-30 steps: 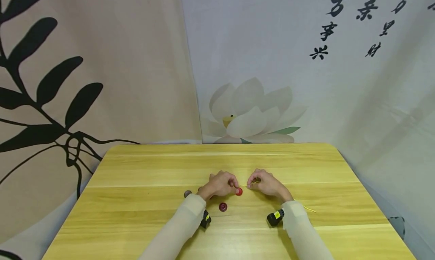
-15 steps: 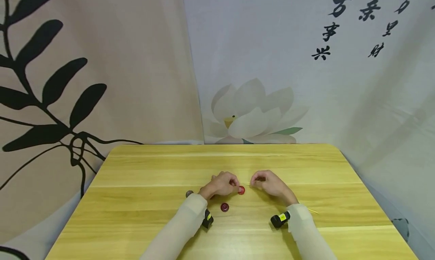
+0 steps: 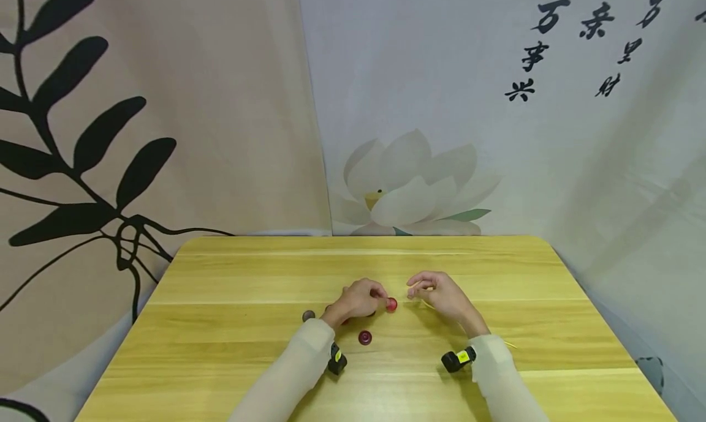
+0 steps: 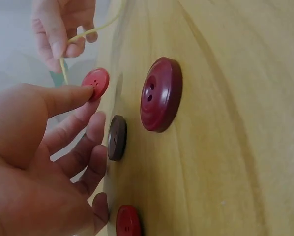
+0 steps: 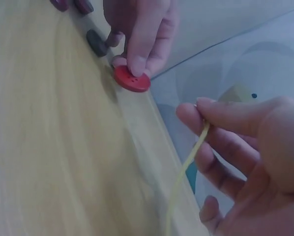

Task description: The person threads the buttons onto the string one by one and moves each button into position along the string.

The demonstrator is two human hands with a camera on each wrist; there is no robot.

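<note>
My left hand pinches a red four-holed button between thumb and fingers, just above the table. Facing it across a small gap, my right hand pinches a thin yellow cord between thumb and forefinger. From that pinch the cord hangs down in the right wrist view. In the left wrist view a short length of it drops toward the red button; whether it passes through a hole I cannot tell. A maroon two-holed button and a dark brown button lie near my left hand.
Another red button lies at the lower edge of the left wrist view. A greyish button sits left of my left wrist. The wooden table ends at a printed cloth backdrop. The cord's tail shows beside my right sleeve.
My right hand has drawn slightly away to the right, and its fingers have spread and lifted a little. The red button, still in my left hand, has turned and risen slightly.
</note>
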